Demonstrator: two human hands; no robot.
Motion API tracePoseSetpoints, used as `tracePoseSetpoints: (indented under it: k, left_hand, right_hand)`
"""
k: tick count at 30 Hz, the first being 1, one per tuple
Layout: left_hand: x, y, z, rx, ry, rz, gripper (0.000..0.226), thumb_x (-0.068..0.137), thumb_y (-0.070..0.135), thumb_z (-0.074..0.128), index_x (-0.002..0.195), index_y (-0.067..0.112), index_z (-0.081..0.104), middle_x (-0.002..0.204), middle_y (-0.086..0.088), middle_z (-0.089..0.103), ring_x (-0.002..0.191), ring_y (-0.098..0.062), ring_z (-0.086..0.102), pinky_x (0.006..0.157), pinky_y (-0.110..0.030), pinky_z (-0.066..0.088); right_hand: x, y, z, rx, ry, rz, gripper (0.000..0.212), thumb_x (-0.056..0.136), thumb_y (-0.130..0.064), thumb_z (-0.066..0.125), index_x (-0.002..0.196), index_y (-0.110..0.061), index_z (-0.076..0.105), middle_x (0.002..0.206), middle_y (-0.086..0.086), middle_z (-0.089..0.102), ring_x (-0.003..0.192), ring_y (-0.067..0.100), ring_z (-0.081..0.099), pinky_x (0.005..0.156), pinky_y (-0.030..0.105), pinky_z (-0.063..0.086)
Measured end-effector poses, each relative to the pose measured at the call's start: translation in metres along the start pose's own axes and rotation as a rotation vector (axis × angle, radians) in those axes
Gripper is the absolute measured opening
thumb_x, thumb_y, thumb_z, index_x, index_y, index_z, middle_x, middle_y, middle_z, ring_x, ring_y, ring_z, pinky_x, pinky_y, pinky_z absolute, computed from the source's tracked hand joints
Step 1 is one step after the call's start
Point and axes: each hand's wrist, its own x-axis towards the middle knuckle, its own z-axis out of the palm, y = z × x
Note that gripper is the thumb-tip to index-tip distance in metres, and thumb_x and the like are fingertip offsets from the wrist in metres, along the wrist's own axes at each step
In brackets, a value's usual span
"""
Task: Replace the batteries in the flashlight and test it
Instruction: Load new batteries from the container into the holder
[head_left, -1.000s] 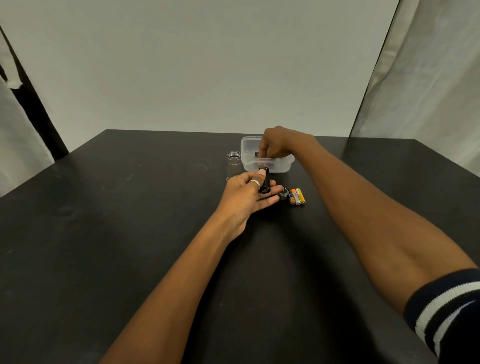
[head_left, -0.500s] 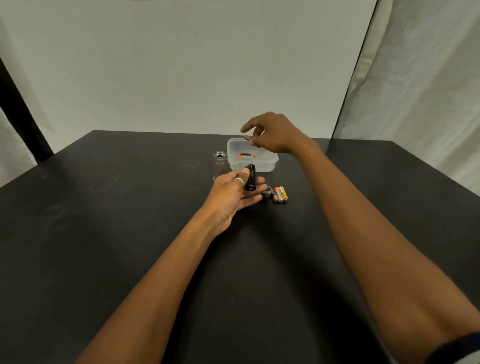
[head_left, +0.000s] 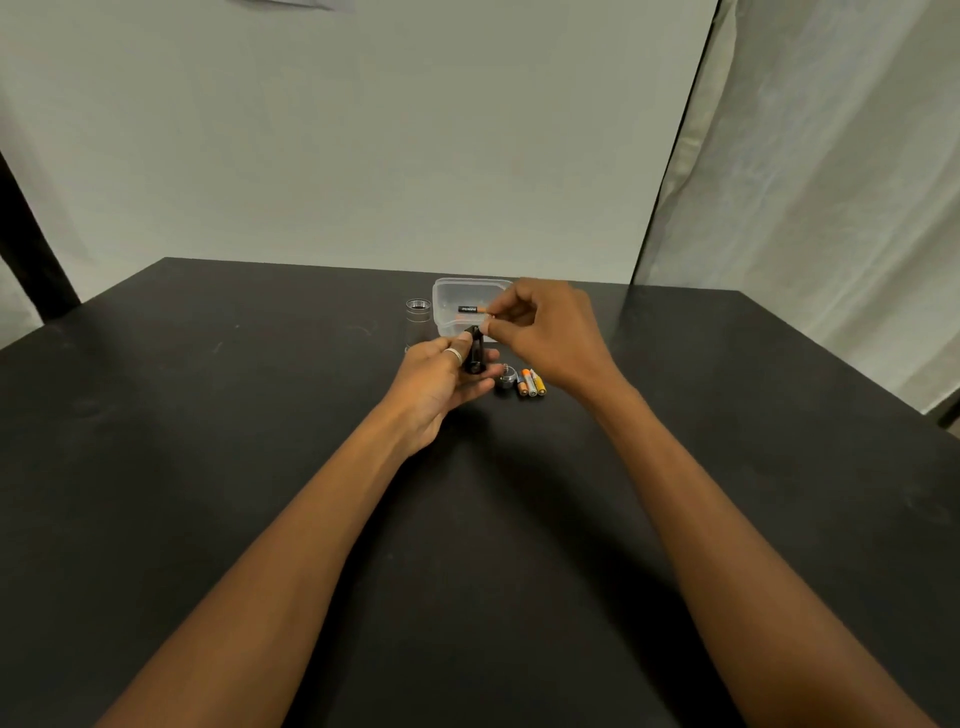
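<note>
My left hand (head_left: 441, 382) holds a black battery holder (head_left: 474, 351), tilted upright over the table. My right hand (head_left: 550, 332) has thumb and forefinger pinched together right at the holder's upper end; whatever is between the fingertips is hidden. Behind them a clear plastic container (head_left: 447, 291) holds a black-and-orange battery (head_left: 469, 309) lying flat. The flashlight body (head_left: 418, 312) stands upright, threaded opening up, left of the container. A round end cap with a spring (head_left: 506, 378) and three loose batteries (head_left: 531, 383) lie side by side just right of my left hand.
Everything sits on a black table (head_left: 208, 415) with a white wall behind. A pale curtain (head_left: 831, 234) hangs at the right and a dark post (head_left: 26, 249) stands at the far left.
My right hand left the container, rose above it, then came down and back to the top of the holder. My left hand tilted the holder more upright.
</note>
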Motion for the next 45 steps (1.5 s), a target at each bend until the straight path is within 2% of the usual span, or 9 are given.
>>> tracePoseSetpoints:
  k: [7,12,16,20,25,30,35,40,45]
  left_hand:
    - [0.0,0.0,-0.002,-0.008,-0.025,0.019,0.028,0.107,0.012,0.046,0.1,0.007,0.072,0.084,-0.006,0.078,0.079,-0.013,0.076,0.069,-0.024,0.06]
    - [-0.001,0.0,-0.005,-0.041,-0.045,0.02,0.025,0.107,0.014,0.048,0.099,0.007,0.071,0.085,-0.006,0.078,0.079,-0.013,0.076,0.07,-0.024,0.06]
    - [-0.002,0.002,-0.005,-0.081,-0.047,0.009,0.025,0.107,0.013,0.047,0.103,0.004,0.07,0.085,-0.007,0.079,0.082,-0.016,0.077,0.069,-0.023,0.06]
    - [-0.004,0.003,-0.004,-0.083,-0.062,0.003,0.026,0.106,0.007,0.046,0.1,0.004,0.071,0.085,-0.007,0.079,0.081,-0.015,0.077,0.069,-0.023,0.06]
    - [-0.006,0.004,-0.004,-0.1,-0.081,0.006,0.026,0.107,0.009,0.047,0.099,0.003,0.071,0.087,-0.008,0.079,0.08,-0.014,0.076,0.071,-0.025,0.061]
    - [-0.008,0.005,-0.005,-0.134,-0.111,-0.013,0.024,0.106,0.013,0.049,0.11,0.002,0.07,0.097,-0.018,0.078,0.09,-0.023,0.077,0.073,-0.027,0.061]
    - [-0.009,0.004,-0.003,-0.094,-0.13,-0.036,0.027,0.107,0.021,0.049,0.117,0.004,0.069,0.108,-0.017,0.077,0.102,-0.024,0.076,0.076,-0.028,0.062]
    - [-0.009,0.005,-0.003,-0.04,-0.162,-0.061,0.035,0.107,0.032,0.047,0.122,0.006,0.066,0.113,-0.014,0.076,0.105,-0.022,0.074,0.074,-0.03,0.062]
    - [-0.008,0.004,-0.003,0.05,-0.206,-0.061,0.034,0.097,0.041,0.065,0.116,0.015,0.074,0.111,-0.003,0.077,0.102,-0.017,0.074,0.075,-0.028,0.061]
  right_hand:
    - [-0.009,0.002,0.006,-0.123,-0.075,-0.12,0.003,0.082,-0.017,0.079,0.084,-0.018,0.077,0.08,-0.01,0.074,0.075,0.005,0.07,0.074,0.034,0.06]
    - [-0.005,0.009,0.003,-0.03,-0.208,-0.043,0.007,0.079,-0.021,0.087,0.084,-0.024,0.083,0.078,-0.013,0.074,0.074,0.002,0.069,0.067,0.012,0.053]
    - [-0.001,0.014,0.008,-0.011,-0.171,0.005,0.04,0.076,-0.031,0.089,0.113,-0.024,0.077,0.102,-0.015,0.069,0.092,-0.004,0.065,0.076,0.005,0.044]
    - [0.001,0.02,0.008,0.212,-0.29,0.174,0.07,0.078,-0.031,0.088,0.141,-0.019,0.058,0.135,-0.006,0.064,0.119,0.008,0.062,0.096,0.022,0.051]
    - [-0.001,0.022,0.011,0.421,-0.36,0.194,0.031,0.083,-0.017,0.085,0.108,-0.028,0.071,0.106,-0.006,0.079,0.101,0.008,0.075,0.095,0.026,0.058]
    - [0.001,0.027,0.014,0.626,-0.234,0.32,0.029,0.084,-0.005,0.081,0.112,-0.004,0.074,0.105,0.011,0.078,0.092,0.018,0.076,0.083,0.028,0.061]
    - [0.001,0.026,0.013,0.663,-0.213,0.367,0.014,0.086,-0.006,0.08,0.1,-0.006,0.078,0.095,0.009,0.08,0.084,0.018,0.077,0.072,0.024,0.059]
    - [0.0,0.028,0.013,0.589,-0.193,0.332,0.02,0.088,-0.014,0.08,0.103,-0.003,0.078,0.098,0.012,0.079,0.084,0.019,0.075,0.082,0.031,0.063]
    - [-0.001,0.028,0.014,0.55,-0.161,0.323,0.017,0.095,-0.016,0.072,0.107,-0.006,0.078,0.098,0.006,0.079,0.092,0.015,0.076,0.09,0.033,0.061]
